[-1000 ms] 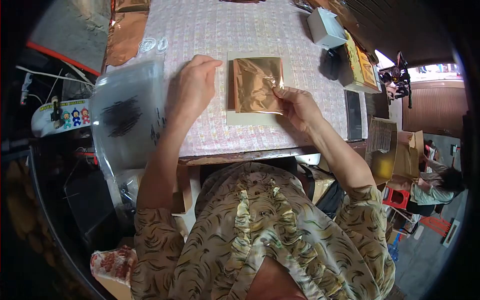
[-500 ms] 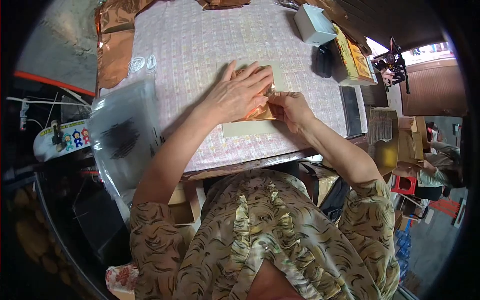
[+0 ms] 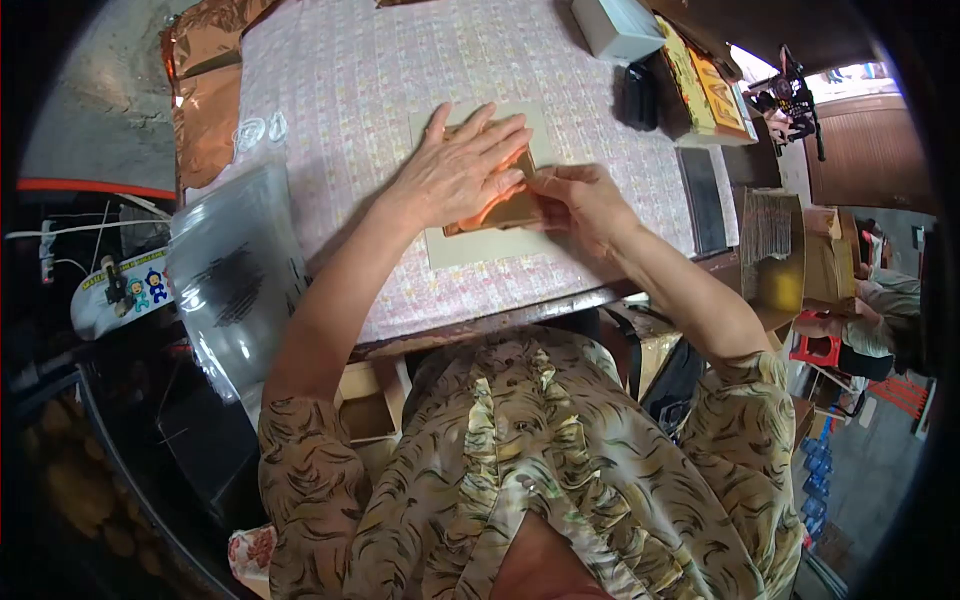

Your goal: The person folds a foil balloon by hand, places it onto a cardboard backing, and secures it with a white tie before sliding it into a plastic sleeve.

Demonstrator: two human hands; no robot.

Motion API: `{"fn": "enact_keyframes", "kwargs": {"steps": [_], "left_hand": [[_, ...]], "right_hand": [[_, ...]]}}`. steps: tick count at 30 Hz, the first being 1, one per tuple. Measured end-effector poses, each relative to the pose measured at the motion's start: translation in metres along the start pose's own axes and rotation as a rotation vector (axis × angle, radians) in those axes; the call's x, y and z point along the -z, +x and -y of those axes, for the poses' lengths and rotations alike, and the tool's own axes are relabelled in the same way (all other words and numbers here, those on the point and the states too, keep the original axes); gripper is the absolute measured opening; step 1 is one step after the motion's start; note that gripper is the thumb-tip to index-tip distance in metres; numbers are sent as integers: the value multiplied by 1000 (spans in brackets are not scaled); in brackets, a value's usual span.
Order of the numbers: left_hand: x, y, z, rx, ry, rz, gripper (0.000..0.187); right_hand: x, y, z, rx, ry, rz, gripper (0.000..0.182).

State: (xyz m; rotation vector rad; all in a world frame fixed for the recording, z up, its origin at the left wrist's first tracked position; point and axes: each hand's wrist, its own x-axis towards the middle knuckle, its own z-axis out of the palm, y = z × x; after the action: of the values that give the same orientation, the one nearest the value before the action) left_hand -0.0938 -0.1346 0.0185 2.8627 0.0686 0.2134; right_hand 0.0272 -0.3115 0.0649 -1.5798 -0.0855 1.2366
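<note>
My left hand (image 3: 462,168) lies flat with its fingers spread over a shiny copper-coloured foil piece (image 3: 508,213), hiding much of it. Under the foil is a pale beige board (image 3: 458,252), resting on the patterned tablecloth. At the foil's right edge, my right hand (image 3: 588,205) is closed in a pinch, thumb and index finger together on the edge. The other right fingers curl below, partly hidden. The foil looks wrinkled beside the left thumb and smoother near its lower right corner.
Clear plastic sleeves (image 3: 235,290) overhang the table's left edge, near copper foil sheets (image 3: 208,125). A white box (image 3: 617,28), a black object (image 3: 637,98), a yellow box (image 3: 705,90) and a dark flat slab (image 3: 702,200) lie at right. Another person (image 3: 885,310) is at far right.
The view has shifted slightly, so the table items sit a little further left and up. Both hands stay at the foil, whose lower right part now looks flatter.
</note>
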Motion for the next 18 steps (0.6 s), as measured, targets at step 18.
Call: {"fn": "enact_keyframes", "kwargs": {"steps": [18], "left_hand": [[-8,0,0,-5,49,-23,66]], "right_hand": [[26,8,-10,1133,-1354,-103,49]]}}
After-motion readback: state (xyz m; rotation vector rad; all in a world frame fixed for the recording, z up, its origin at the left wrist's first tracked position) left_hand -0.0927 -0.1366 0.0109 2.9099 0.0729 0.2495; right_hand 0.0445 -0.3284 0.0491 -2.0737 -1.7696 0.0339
